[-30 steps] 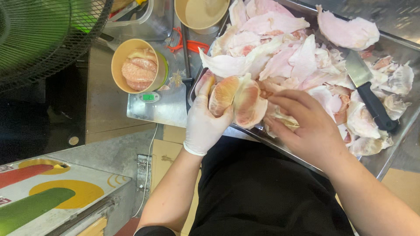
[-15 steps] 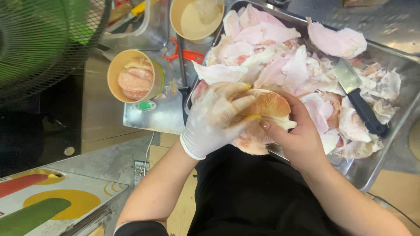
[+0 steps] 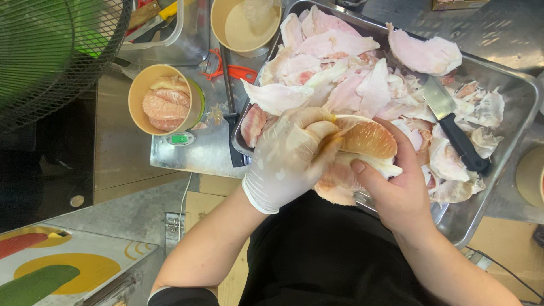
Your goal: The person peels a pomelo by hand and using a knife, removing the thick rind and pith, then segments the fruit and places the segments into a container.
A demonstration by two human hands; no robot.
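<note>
Your gloved left hand (image 3: 289, 158) and bare right hand (image 3: 396, 190) both have fingers curled around a pomelo piece (image 3: 362, 141), gripping it over the near edge of the tray (image 3: 510, 85). Peel scraps (image 3: 334, 68) and a knife (image 3: 453, 127) lie in the tray. A cup (image 3: 161, 99) of peeled segments sits to your left.

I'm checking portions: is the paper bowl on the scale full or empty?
Partly filled: the paper bowl on the scale holds a few peeled pink fruit segments, with bare inner wall showing on its left.
</note>
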